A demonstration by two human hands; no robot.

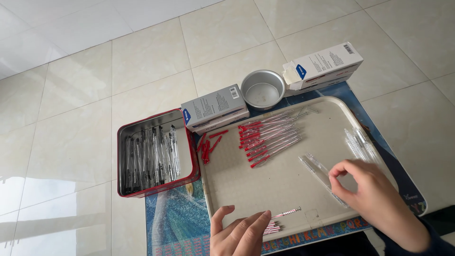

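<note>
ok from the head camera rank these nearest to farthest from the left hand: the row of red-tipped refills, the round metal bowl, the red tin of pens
From the left hand:
1. Row of red-tipped refills, mid-tray, just above the hand.
2. Red tin of pens, off the tray's left edge, a bit farther.
3. Round metal bowl, beyond the tray's far rim.

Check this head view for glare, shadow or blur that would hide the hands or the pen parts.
Head view: soft, even daylight; sheen on the floor tiles at far left, clear of the work. Faint shadows under the left hand and right hand. The tray and red refills are sharp; the clear barrels show low contrast against it. Slight wide-angle bend at the edges.
</note>
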